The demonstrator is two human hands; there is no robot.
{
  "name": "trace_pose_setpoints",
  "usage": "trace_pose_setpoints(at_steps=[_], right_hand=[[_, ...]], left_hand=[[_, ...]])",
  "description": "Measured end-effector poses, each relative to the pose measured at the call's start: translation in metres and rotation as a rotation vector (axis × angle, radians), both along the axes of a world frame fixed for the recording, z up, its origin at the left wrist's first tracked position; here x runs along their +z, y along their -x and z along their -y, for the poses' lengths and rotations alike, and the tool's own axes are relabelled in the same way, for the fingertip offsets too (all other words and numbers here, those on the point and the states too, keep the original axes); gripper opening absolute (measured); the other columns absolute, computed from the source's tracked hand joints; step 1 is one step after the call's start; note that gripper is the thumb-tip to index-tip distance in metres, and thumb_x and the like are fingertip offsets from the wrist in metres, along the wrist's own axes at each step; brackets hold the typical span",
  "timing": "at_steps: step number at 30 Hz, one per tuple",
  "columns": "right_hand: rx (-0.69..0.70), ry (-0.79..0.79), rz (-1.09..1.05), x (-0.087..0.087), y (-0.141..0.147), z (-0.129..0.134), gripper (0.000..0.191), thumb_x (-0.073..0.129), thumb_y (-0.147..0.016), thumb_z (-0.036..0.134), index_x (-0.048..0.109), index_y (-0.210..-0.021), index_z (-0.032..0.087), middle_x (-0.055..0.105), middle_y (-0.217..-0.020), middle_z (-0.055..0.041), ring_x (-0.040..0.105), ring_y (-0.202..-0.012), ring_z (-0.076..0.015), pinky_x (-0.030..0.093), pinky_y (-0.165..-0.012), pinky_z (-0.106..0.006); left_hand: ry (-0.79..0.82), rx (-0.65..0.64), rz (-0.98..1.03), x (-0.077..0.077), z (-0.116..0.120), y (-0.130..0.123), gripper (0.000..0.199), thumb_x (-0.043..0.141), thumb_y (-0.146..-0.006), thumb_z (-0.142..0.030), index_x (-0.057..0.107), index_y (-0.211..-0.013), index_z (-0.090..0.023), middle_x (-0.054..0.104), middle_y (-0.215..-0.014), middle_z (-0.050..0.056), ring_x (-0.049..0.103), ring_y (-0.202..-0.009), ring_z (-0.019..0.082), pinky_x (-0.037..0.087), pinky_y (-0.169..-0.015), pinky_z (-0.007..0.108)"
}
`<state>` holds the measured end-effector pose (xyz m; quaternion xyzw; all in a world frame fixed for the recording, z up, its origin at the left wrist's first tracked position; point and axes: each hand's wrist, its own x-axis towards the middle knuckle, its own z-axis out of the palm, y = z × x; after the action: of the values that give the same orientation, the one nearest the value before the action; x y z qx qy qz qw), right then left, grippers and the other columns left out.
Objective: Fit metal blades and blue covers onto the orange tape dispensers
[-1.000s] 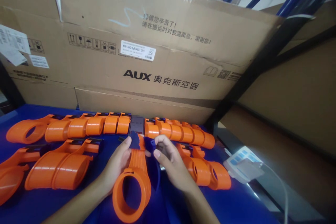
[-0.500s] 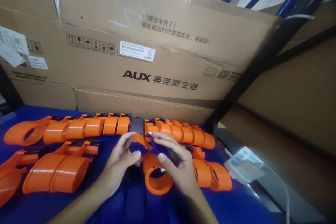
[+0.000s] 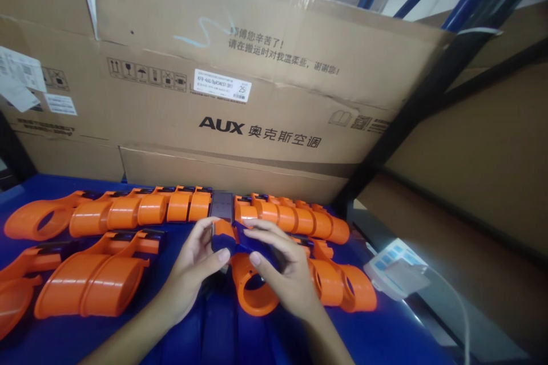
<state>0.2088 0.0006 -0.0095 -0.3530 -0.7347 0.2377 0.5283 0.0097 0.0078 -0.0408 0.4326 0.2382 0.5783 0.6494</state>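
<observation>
My left hand (image 3: 197, 256) holds an orange and dark blue piece (image 3: 223, 235) between thumb and fingers, near the middle of the view. Close on its right, my right hand (image 3: 282, 262) grips a dark blue part (image 3: 261, 246) with thumb and fingertips. The two held parts meet or nearly meet; the exact contact cannot be made out. An orange ring (image 3: 256, 301) shows just below and between my hands, partly covered by my right hand. Behind the held parts stands a dark rectangular block (image 3: 222, 205).
Orange rings with dark ends line the blue surface (image 3: 188, 342), in a back row (image 3: 152, 208) and a nearer left group (image 3: 113, 285). More rings (image 3: 357, 288) lie right. A large cardboard box (image 3: 265, 97) stands behind; a white device (image 3: 396, 268) with a cable is at right.
My right hand has moved slightly left, bringing the dark blue part closer to the piece in my left hand. The view has shifted slightly.
</observation>
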Motion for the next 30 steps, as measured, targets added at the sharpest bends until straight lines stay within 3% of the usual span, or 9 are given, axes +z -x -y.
trace_pose_setpoints(at_steps=[7,13,21,30], right_hand=[[-0.001,0.005,0.014,0.003,0.002,0.0,0.028,0.073,-0.096,0.026,0.077,-0.123,0.03,0.072,-0.132,-0.0088,0.067,-0.127,-0.0285,0.052,-0.114,-0.049],[-0.01,0.009,0.03,0.001,0.0,-0.001,0.029,0.072,-0.096,0.028,0.074,-0.125,0.03,0.072,-0.132,-0.0085,0.067,-0.128,-0.0293,0.051,-0.114,-0.049],[-0.123,0.029,0.077,-0.009,0.0,-0.002,0.053,0.078,-0.091,0.042,0.061,-0.139,0.027,0.07,-0.139,-0.0105,0.066,-0.13,-0.0328,0.051,-0.114,-0.05],[-0.073,-0.015,0.16,0.003,0.003,-0.001,0.04,0.071,-0.094,0.053,0.067,-0.12,0.023,0.078,-0.113,-0.0086,0.076,-0.101,-0.029,0.062,-0.087,-0.038]], left_hand=[[-0.024,-0.023,-0.01,-0.001,-0.001,0.0,0.044,0.079,-0.09,-0.029,0.062,-0.13,-0.032,0.068,-0.115,0.003,0.058,-0.078,0.013,0.052,-0.068,0.025],[-0.04,-0.028,-0.001,0.001,0.001,0.001,0.044,0.08,-0.089,-0.028,0.064,-0.13,-0.033,0.068,-0.119,0.003,0.063,-0.091,0.017,0.054,-0.072,0.024],[-0.155,-0.001,0.062,-0.01,-0.004,0.007,0.053,0.078,-0.09,-0.025,0.063,-0.14,-0.036,0.066,-0.133,0.007,0.068,-0.108,0.025,0.061,-0.078,0.027],[-0.174,0.037,0.07,-0.009,0.001,0.009,0.063,0.08,-0.087,-0.024,0.061,-0.145,-0.036,0.064,-0.145,0.006,0.063,-0.131,0.031,0.057,-0.101,0.036]])
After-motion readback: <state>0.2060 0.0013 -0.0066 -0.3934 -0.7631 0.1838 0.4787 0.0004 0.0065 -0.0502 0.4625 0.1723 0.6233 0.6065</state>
